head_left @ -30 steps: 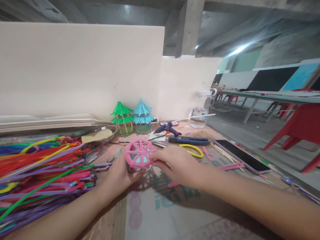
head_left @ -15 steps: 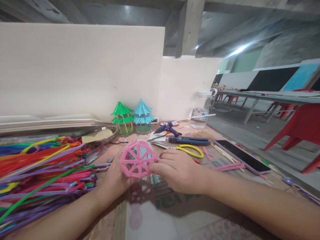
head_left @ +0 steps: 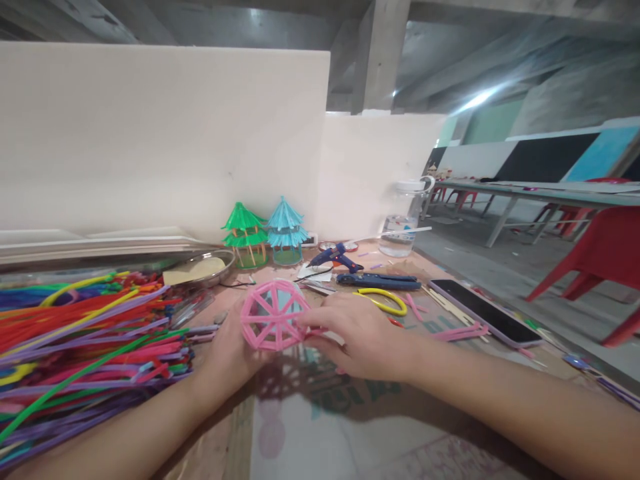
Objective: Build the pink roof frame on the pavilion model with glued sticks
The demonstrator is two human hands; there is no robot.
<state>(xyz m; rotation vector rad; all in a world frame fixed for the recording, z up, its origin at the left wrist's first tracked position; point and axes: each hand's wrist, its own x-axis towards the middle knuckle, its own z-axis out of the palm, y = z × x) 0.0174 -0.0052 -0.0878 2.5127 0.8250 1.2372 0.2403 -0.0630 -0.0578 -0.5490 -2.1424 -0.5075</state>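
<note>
A table (head_left: 300,433) covered with printed cardboard carries a heap of coloured straws (head_left: 85,347), a metal dish (head_left: 210,267), two straw pagodas (head_left: 265,233), a glue gun (head_left: 335,257), pliers (head_left: 380,281), a phone (head_left: 483,312) and a water bottle (head_left: 400,220).

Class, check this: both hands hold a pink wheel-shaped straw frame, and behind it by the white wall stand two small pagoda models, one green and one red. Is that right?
Not quite. In the head view, both hands, left hand and right hand, hold the pink straw frame, but the pagoda models by the wall are green and blue, not red.
</note>
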